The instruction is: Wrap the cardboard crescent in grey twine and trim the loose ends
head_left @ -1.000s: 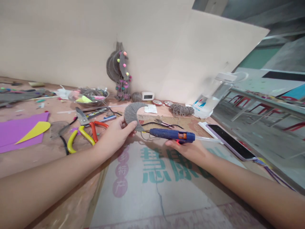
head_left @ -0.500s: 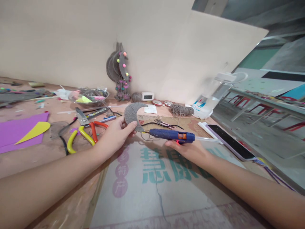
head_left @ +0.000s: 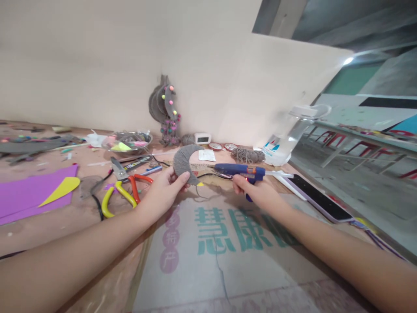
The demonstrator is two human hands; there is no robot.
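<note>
My left hand (head_left: 174,183) pinches a grey yarn-wrapped crescent (head_left: 185,163) upright by its lower part. A small yellow bit (head_left: 200,184) shows at the crescent's lower tip, and a loose strand of yarn hangs near it. In my right hand (head_left: 252,188) is a blue hot glue gun (head_left: 239,170), its nozzle pointing left, a short gap away from the crescent. A clear glue stick (head_left: 278,174) sticks out of the gun's back. Below both hands lies a printed cardboard sheet (head_left: 208,269).
Yellow-handled pliers (head_left: 107,202), orange-handled pliers (head_left: 134,191) and purple sheets (head_left: 35,191) lie left. Behind stand a bowl (head_left: 127,150), a hanging crescent ornament (head_left: 163,106), a clock (head_left: 202,139) and a yarn bundle (head_left: 247,155). A bottle (head_left: 283,139) and a phone (head_left: 319,198) are right.
The glue gun has drawn back to the right and up, so its nozzle no longer meets the crescent's lower tip. The left hand still holds the crescent. The whole view has shifted slightly.
</note>
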